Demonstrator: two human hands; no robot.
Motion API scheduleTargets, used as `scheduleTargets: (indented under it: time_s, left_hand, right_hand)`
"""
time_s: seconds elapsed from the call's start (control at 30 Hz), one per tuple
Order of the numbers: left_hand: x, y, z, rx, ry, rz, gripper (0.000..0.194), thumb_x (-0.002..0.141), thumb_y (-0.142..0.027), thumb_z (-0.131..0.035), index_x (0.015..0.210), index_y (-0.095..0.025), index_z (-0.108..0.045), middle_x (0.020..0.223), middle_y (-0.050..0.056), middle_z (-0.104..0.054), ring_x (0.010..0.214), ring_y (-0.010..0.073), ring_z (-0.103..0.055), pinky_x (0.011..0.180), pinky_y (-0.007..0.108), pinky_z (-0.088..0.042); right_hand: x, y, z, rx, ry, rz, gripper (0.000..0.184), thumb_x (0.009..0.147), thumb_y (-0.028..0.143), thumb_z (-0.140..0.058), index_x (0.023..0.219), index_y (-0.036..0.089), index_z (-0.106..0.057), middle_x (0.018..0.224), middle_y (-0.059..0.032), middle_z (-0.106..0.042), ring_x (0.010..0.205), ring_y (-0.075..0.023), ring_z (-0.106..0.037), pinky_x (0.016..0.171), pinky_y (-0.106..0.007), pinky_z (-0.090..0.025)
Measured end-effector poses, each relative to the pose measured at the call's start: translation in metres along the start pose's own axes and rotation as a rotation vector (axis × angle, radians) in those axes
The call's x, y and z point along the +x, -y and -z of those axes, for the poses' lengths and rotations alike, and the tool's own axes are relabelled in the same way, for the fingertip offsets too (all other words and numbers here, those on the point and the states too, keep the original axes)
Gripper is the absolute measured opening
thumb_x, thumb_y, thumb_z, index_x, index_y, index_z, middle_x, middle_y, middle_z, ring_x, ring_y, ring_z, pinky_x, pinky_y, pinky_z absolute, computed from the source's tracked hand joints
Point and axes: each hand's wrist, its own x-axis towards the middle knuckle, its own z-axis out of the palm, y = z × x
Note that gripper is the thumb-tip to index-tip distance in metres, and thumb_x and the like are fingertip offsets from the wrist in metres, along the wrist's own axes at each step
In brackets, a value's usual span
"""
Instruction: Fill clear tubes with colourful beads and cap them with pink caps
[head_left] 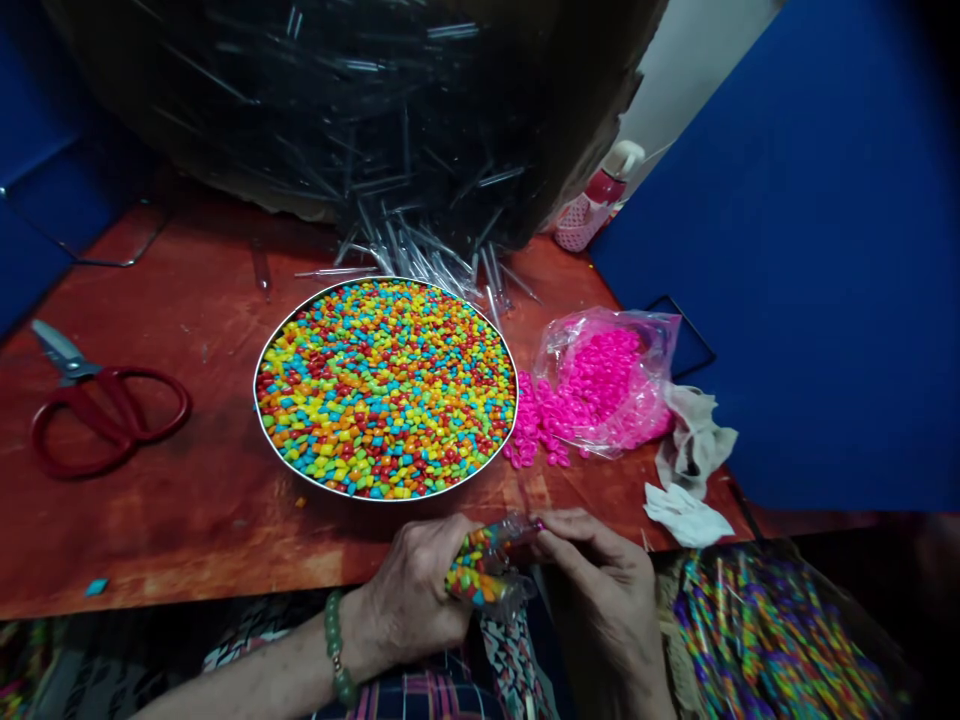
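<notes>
A round metal tray (264,352) heaped with multicoloured candies is set on the red table (187,500). At the near table edge, a clear tube (487,565) packed with mixed candies is clasped in the left hand (416,595); its pink-tipped end is pinched by the right hand (600,590). No writing is readable.

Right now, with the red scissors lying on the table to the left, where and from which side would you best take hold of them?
Grip the red scissors by the two handle loops, coming from above and from the near right. The loops lie flat, side by side, toward the metal tray, while the closed blades point away to the far left, so the handles are probably the safer end.
</notes>
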Motion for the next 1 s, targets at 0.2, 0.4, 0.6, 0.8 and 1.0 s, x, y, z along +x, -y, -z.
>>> scheduleTargets:
  time_s: [0.2,0.4,0.6,0.8,1.0]
  left_hand:
    - [-0.001,0.001,0.0,-0.02,0.037,0.019,0.015,0.07,-0.01,-0.051,0.078,-0.02,-0.042,0.061,-0.001,-0.051,0.05,0.0114,-0.047,0.05,0.024,-0.031]
    - [-0.001,0.001,-0.001,-0.03,0.014,0.032,0.014,0.073,-0.011,-0.05,0.077,-0.021,-0.04,0.061,-0.003,-0.048,0.05,0.0106,-0.046,0.049,0.024,-0.031]
    - [0.001,0.001,0.001,-0.054,-0.063,0.008,0.012,0.073,-0.011,-0.048,0.075,-0.02,-0.041,0.06,-0.004,-0.046,0.048,0.0095,-0.042,0.047,0.024,-0.03]
    - [0.0,0.001,0.0,-0.094,-0.043,0.028,0.011,0.072,-0.01,-0.047,0.078,-0.019,-0.045,0.063,-0.002,-0.051,0.051,0.0103,-0.048,0.049,0.023,-0.034]
    - [0.001,0.001,0.0,-0.065,-0.087,0.019,0.011,0.074,-0.01,-0.049,0.078,-0.019,-0.044,0.061,-0.003,-0.048,0.051,0.0091,-0.047,0.049,0.022,-0.033]
  right_hand:
    - [0.005,0.014,0.005,-0.075,0.092,0.005,0.006,0.074,0.021,-0.074,0.08,0.021,-0.075,0.083,-0.006,-0.071,0.076,-0.0187,-0.067,0.071,-0.032,-0.056]
    - [-0.008,0.004,-0.012,-0.22,-0.097,0.244,0.015,0.076,0.015,-0.071,0.088,0.025,-0.075,0.088,-0.0033,-0.074,0.081,-0.0158,-0.069,0.075,-0.028,-0.059]
    - [-0.022,-0.017,-0.03,-0.335,-0.258,0.486,0.029,0.078,0.008,-0.069,0.104,0.021,-0.07,0.096,-0.0051,-0.072,0.087,-0.0151,-0.069,0.079,-0.029,-0.059]
    - [-0.022,-0.026,-0.042,-0.338,-0.312,0.569,0.035,0.076,0.003,-0.068,0.107,0.018,-0.068,0.097,-0.0078,-0.069,0.087,-0.0166,-0.066,0.075,-0.031,-0.059]
    - [-0.021,-0.026,-0.059,-0.2,-0.376,0.518,0.036,0.077,0.001,-0.066,0.108,0.02,-0.067,0.099,-0.0071,-0.068,0.091,-0.0158,-0.064,0.078,-0.029,-0.058]
